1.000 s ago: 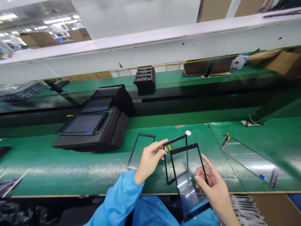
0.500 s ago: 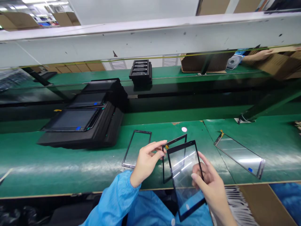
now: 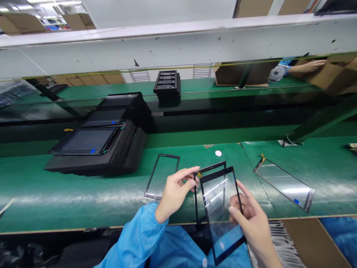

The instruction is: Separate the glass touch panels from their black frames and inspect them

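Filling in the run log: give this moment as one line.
Left hand: holding black-bordered panel | Right hand: holding glass panel, overlapping the first in view | Bench: blue-tabbed panel lying right

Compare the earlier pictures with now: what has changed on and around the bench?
Since half a second ago, the rear black frame in the left hand has shifted slightly right, its lower end nearer the person. Since the first picture, a co-worker's hand has come into view by the cardboard. No grip visibly changed; the right hand still holds the glass panel. The black stack stayed put.
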### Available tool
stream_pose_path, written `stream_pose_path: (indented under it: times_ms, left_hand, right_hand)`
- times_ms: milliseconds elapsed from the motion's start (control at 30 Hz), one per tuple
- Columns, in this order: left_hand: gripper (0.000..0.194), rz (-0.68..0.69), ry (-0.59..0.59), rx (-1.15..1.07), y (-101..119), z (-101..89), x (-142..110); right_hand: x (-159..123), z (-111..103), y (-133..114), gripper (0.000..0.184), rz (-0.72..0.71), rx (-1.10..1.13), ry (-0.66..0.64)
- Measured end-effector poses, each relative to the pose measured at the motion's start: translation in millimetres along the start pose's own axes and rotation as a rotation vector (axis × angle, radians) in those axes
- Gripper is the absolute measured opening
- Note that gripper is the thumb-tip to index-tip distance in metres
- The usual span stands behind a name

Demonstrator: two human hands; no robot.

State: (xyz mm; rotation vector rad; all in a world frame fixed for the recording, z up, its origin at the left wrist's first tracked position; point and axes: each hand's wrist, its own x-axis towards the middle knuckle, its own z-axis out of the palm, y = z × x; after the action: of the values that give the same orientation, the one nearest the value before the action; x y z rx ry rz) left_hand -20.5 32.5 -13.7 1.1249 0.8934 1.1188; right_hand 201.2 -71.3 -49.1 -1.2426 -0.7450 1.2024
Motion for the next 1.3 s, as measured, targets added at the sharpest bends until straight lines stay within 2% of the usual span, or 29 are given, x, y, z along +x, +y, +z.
stream_pose_path:
  times_ms: [233,1100,1300]
  left_hand:
    - [0.035,-0.05,0.025,-0.051,1,2.4,-1]
    - [0.033,0.085,0.065,0.055,2,6.9,-9]
    - [0.032,-0.03,0.025,0.027,1,6.9,-13]
  right_hand:
    - [-3,0,-2,0.073,-0.013,-0.043,0.002]
    - [-2,-6,10,0.076,-0.053,-0.006,-0.04]
    - [-1,-1,3,0.071,-0.109,-0.105,0.038]
